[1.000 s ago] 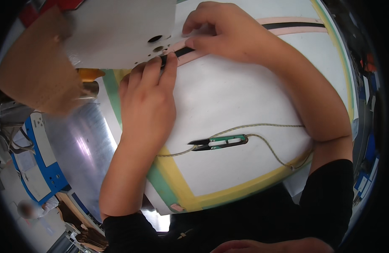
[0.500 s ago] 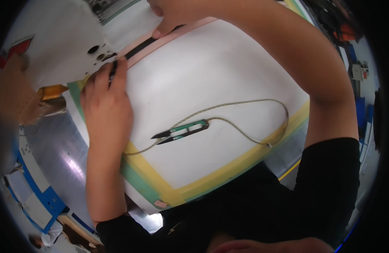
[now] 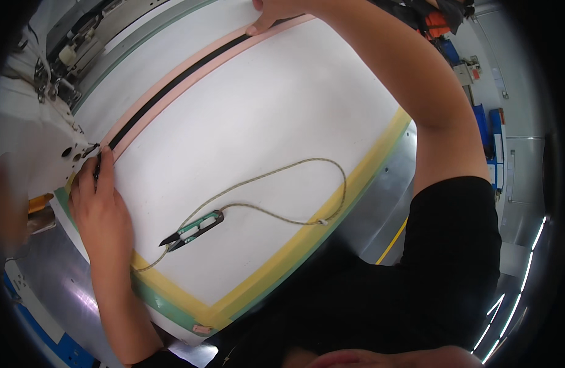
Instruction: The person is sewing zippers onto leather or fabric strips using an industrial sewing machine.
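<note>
A pink strip with a narrow black band (image 3: 183, 78) along its middle runs across a white sheet (image 3: 264, 110) edged with yellow and green tape. At its near left end, my left hand (image 3: 102, 211) lies with its fingers stretched forward, close under the white sewing machine head (image 3: 40, 144). A dark narrow thing shows between those fingers; I cannot tell what. Farther up, my right hand (image 3: 276, 11) pinches the black band, its thumb on top and its other fingers partly out of view. Green and black thread snips (image 3: 193, 228) rest on the sheet.
A looped cord (image 3: 282, 164) tied to the snips lies across the sheet. A scrap of pink material (image 3: 201, 329) sits on the front corner tape. Metal tabletop (image 3: 396, 184) shows beside the sheet. Machine parts (image 3: 68, 61) crowd the far left. A brown shape at the left is blurred.
My right hand has moved away from the left along the strip, so a longer stretch of the black band shows. My left hand stays by the machine. The whole view has shifted.
</note>
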`<state>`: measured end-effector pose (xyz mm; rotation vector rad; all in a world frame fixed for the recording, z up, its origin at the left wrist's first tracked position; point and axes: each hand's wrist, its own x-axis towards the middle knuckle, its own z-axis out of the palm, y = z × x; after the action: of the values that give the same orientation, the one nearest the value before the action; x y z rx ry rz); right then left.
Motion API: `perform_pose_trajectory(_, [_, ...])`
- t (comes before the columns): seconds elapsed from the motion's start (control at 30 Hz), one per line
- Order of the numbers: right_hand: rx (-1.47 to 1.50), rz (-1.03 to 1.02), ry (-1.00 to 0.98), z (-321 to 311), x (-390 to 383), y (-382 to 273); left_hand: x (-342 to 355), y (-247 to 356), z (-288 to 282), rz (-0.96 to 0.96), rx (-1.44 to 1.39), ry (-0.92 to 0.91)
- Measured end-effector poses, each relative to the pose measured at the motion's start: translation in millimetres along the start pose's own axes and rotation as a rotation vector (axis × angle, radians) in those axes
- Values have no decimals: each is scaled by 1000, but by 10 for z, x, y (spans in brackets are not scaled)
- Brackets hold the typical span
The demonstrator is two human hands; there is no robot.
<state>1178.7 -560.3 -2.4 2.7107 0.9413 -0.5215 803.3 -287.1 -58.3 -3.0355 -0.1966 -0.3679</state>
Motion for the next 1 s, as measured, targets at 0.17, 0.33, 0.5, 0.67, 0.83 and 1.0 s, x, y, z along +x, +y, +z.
perform_pose_trajectory(0.17, [-38,106,16,81,12,675,-2,-30,28,13,-7,5])
perform_pose_trajectory(0.33, [19,230,-85,120,28,1200,-15,-57,51,19,-9,-6])
perform_pose_trajectory(0.5, [-165,350,36,186,39,1541,-13,-49,55,22,7,-2])
perform_pose_trajectory(0.67, [-15,293,319,317,-129,1510,-17,-42,32,-6,-37,-33])
perform_pose_trajectory(0.83, [344,11,686,659,-688,1042,-20,-38,30,57,-57,26])
perform_pose_trajectory(1.0, [206,190,629,851,-858,733,-7,-21,6,49,-82,44])
